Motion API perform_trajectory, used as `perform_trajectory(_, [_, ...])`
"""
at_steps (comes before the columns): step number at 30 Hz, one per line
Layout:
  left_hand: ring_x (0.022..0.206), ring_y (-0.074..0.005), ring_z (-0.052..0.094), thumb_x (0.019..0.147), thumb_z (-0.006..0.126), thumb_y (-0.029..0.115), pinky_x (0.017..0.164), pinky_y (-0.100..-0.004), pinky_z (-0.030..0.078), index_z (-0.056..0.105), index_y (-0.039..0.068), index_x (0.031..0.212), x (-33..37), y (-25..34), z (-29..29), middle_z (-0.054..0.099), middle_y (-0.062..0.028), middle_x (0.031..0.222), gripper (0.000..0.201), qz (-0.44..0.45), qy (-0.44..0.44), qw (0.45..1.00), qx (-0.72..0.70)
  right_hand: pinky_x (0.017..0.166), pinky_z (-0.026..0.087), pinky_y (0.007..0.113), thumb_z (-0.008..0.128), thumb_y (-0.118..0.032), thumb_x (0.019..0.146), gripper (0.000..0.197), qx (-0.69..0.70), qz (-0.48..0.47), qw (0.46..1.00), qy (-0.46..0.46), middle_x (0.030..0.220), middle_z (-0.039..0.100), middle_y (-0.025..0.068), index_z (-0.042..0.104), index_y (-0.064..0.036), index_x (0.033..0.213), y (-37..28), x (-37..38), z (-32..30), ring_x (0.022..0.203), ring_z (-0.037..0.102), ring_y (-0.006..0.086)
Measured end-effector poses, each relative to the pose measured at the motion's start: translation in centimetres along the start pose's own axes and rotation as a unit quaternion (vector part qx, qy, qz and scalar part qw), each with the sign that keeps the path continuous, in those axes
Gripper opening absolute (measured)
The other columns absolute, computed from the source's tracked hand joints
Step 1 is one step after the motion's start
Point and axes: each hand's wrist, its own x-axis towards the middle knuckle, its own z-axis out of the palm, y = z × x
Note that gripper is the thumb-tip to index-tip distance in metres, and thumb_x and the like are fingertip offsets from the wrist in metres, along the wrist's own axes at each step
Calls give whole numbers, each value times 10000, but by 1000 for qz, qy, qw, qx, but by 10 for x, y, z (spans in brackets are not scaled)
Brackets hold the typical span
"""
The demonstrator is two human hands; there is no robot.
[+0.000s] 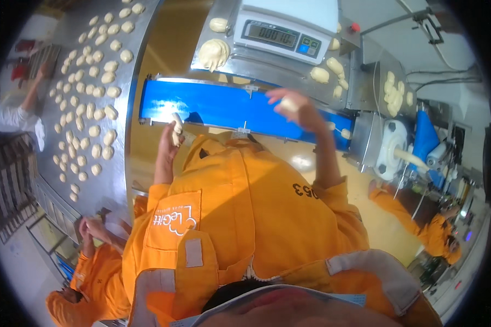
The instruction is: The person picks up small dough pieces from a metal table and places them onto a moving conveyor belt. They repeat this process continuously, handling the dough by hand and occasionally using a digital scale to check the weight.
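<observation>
Pale dough pieces (177, 124) are in my left hand (167, 146), whose fingers are curled round them at the near edge of a blue conveyor belt (218, 103), toward its left end. Over the belt's right half is my right hand (303, 113), with another dough piece (289, 104) held between fingers and palm; its forefinger points left. Small dough pieces (331, 126) lie on the belt to the right of that hand, close to the machine end.
A steel table (123, 98) at left carries many dough pieces. Beyond the belt stand a digital scale (289, 30) and a dough lump (214, 54). A dough machine (390, 147) is at right. People in orange (101, 278) work at lower left and right; a white-sleeved person (19, 122) stands far left.
</observation>
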Motion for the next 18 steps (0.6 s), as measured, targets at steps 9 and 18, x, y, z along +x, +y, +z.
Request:
perform_trajectory(9, [732, -80, 524, 883, 615, 304, 615, -222, 425, 549, 109, 1206, -62, 59, -4, 577, 21, 909, 383, 114, 36, 979, 164, 931, 466, 419, 690, -208, 804, 578, -469, -177, 832, 236, 1197, 579, 140, 484, -257, 1341, -84, 138, -159, 1155, 533, 341])
perform_trajectory(18, [775, -74, 523, 872, 653, 255, 631, -235, 427, 589, 38, 1189, -104, 108, -118, 595, 10, 903, 390, 184, 103, 959, 189, 728, 525, 382, 672, -216, 805, 489, -579, 2, 815, 5, 959, 676, 146, 551, -47, 1247, -148, 246, -213, 846, 657, 283])
